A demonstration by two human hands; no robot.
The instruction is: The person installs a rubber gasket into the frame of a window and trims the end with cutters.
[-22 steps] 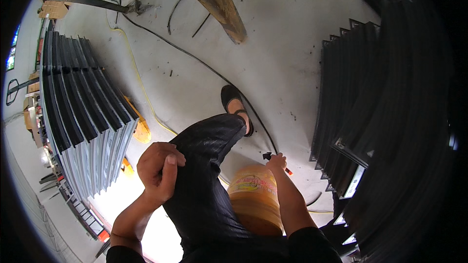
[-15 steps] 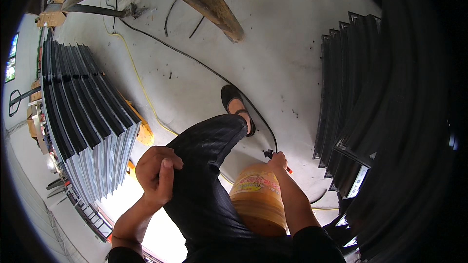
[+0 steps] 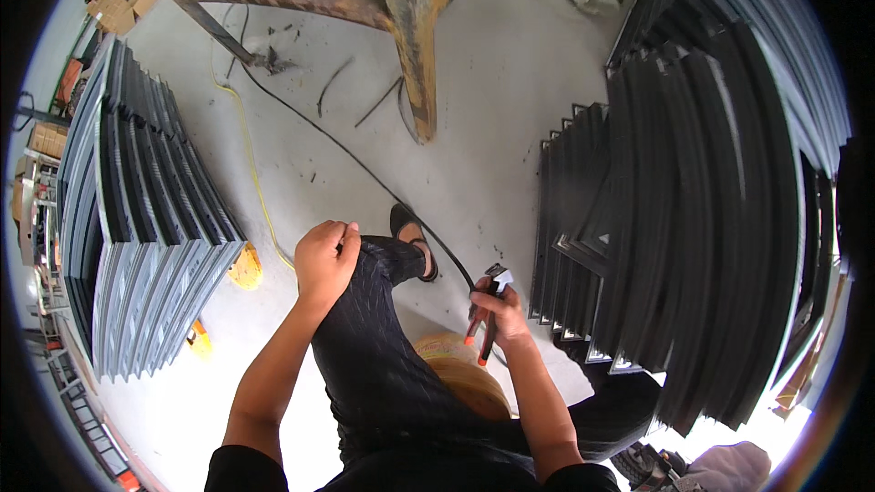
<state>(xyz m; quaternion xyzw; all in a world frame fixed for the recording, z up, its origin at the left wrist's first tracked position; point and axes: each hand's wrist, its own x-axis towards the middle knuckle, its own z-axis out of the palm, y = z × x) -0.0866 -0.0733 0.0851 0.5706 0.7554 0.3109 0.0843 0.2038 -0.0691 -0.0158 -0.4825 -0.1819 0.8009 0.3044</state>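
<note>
My right hand (image 3: 506, 314) grips the orange-tipped pliers (image 3: 497, 286), lower right of centre, by the black cable's end; a firm wrap around both handles should steady them. My left hand (image 3: 326, 260) curls loosely on my knee (image 3: 387, 260). The yellow bucket (image 3: 467, 383), bottom centre, hides its contents.
</note>
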